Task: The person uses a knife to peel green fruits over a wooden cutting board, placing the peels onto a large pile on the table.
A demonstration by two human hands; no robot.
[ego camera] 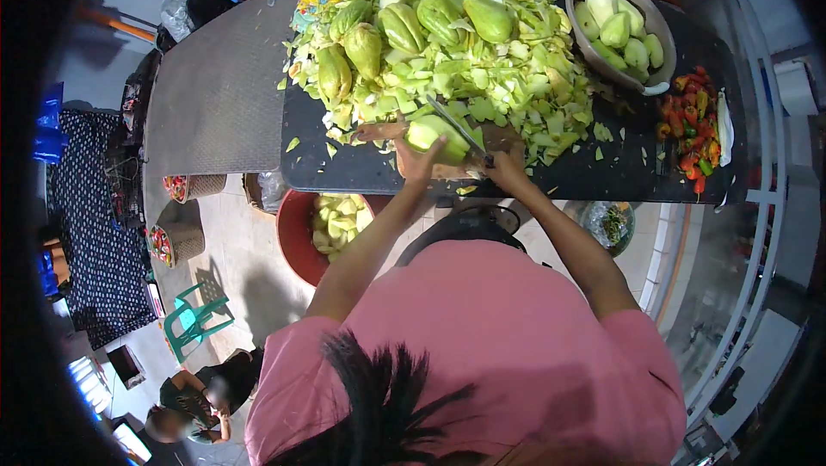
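Observation:
My left hand (421, 164) holds a pale green, peeled-looking chayote (433, 135) near the front edge of the black table (348, 166). In my right hand (508, 172) is the dark handle of a knife (455, 121). Its blade slants up and left along the chayote's right side; whether it touches cannot be made out. Beneath them, a wooden board (445, 171) shows in part. Just beyond both hands spreads a heap of green peelings (477, 79). Several unpeeled chayotes (401, 28) lie on that heap.
A basin (576, 30) of pale chayotes stands at the back right, beside a pile of red and green peppers (692, 121). Below the table's edge, a red tub (293, 240) holds pale pieces. Green plastic chair (193, 324) and a seated-looking person (200, 395) are at lower left.

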